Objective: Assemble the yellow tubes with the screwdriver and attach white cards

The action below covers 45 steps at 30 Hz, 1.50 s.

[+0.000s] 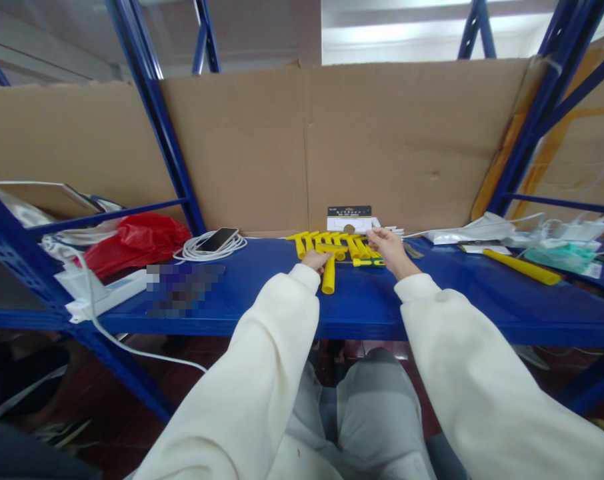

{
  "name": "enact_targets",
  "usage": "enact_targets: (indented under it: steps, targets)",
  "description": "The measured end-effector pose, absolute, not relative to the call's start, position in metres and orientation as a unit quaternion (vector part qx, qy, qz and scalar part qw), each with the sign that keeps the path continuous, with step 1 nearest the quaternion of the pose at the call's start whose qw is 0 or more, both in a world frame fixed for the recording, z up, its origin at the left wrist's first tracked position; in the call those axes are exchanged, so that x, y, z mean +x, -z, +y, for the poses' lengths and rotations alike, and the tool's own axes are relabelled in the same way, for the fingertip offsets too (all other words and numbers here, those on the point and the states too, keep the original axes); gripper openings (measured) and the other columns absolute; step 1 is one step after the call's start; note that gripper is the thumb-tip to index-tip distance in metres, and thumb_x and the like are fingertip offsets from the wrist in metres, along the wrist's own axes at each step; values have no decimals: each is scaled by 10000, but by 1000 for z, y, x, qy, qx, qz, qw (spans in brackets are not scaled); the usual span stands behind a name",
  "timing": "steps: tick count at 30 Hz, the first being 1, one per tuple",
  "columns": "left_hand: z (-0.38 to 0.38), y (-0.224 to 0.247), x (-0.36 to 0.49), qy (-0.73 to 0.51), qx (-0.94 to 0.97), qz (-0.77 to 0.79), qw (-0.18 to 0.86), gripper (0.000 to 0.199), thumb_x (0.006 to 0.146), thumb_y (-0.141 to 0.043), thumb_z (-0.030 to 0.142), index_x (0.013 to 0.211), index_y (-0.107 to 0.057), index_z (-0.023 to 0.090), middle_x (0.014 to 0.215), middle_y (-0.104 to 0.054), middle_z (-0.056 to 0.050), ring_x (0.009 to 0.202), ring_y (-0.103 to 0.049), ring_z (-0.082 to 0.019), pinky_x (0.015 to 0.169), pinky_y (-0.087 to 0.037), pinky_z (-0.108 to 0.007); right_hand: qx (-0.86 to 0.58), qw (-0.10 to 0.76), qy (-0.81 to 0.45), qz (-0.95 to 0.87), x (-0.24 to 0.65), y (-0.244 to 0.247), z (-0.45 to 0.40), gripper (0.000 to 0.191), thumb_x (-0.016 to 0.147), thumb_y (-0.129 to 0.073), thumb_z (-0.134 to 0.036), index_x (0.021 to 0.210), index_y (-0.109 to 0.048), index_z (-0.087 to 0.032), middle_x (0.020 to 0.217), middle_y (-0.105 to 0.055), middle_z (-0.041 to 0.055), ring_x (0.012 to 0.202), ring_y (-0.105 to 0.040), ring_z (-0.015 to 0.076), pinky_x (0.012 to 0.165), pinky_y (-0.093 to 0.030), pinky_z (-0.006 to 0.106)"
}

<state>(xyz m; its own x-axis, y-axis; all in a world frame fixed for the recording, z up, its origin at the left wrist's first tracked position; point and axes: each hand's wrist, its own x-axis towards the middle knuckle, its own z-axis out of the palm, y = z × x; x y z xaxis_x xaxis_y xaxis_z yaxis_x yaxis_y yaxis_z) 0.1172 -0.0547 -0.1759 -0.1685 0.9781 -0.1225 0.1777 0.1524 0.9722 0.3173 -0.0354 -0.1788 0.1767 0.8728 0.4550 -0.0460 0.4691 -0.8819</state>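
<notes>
My left hand is closed on a yellow T-shaped tool, whose round handle points toward me. Behind it, a row of similar yellow T-shaped tools lies on the blue shelf. My right hand is at the row's right end with thumb and fingers pinched together; what they hold, if anything, is too small to make out. Just beyond that hand are some white cards. A black and white packaging card stands behind the row. A small yellow and green piece lies between my hands.
Coiled white cable with a phone on it lies left, by a red plastic bag. At right are a yellow stick-like object and clear plastic bags. Cardboard backs the blue shelf.
</notes>
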Motion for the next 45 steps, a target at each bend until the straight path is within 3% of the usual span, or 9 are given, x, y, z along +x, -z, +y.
enact_targets:
  steps: [4, 8, 11, 17, 25, 32, 45]
  targets:
    - [-55, 176, 120, -479, 443, 565, 504, 172, 784, -756, 118, 892, -630, 165, 627, -570, -35, 647, -646, -197, 477, -437, -236, -387, 657, -358, -538, 316, 178, -39, 522, 451, -868, -597, 699, -631, -203, 630, -601, -37, 571, -514, 94, 513, -415, 229]
    - [-58, 171, 123, -522, 413, 513, 542, 44, 862, -667, 119, 851, -634, 148, 549, -514, 17, 450, -461, -81, 401, -325, -176, -379, 652, -372, -541, 316, 177, -41, 514, 466, -864, -587, 714, -621, -208, 622, -573, -47, 570, -498, 90, 518, -405, 227]
    - [-59, 166, 121, -607, 351, 457, 547, 94, 896, -606, 123, 806, -609, 150, 509, -460, 57, 384, -371, -46, 383, -291, -160, -371, 643, -376, -554, 317, 176, -41, 496, 498, -851, -585, 729, -612, -218, 614, -547, -52, 576, -493, 95, 520, -403, 227]
    - [-59, 160, 110, -757, 161, 385, 503, 94, 927, -542, 122, 845, -580, 148, 532, -477, 73, 388, -428, -46, 422, -333, -156, -367, 634, -366, -574, 318, 176, -40, 472, 564, -817, -593, 722, -556, -232, 625, -511, -52, 601, -495, 107, 529, -409, 232]
    - [-54, 155, 101, -791, 74, 402, 454, 120, 966, -475, 160, 1059, -548, 179, 617, -542, 52, 472, -560, -89, 449, -443, -165, -352, 631, -385, -575, 320, 176, -40, 501, 547, -844, -575, 689, -516, -225, 611, -509, -63, 590, -492, 93, 531, -408, 209]
    - [-53, 156, 97, -800, 60, 425, 419, 163, 996, -438, 177, 1150, -485, 206, 752, -601, 20, 545, -632, -91, 491, -476, -156, -414, 619, -322, -585, 324, 181, -33, 445, 613, -776, -580, 663, -516, -222, 566, -503, -55, 550, -473, 98, 505, -376, 220]
    - [-54, 162, 107, -707, 209, 432, 520, 62, 895, -600, 151, 834, -605, 161, 642, -618, 12, 460, -573, -81, 444, -368, -159, -372, 572, -371, -630, 313, 179, -44, 524, 531, -811, -649, 677, -553, -217, 584, -526, -54, 577, -505, 99, 541, -406, 230]
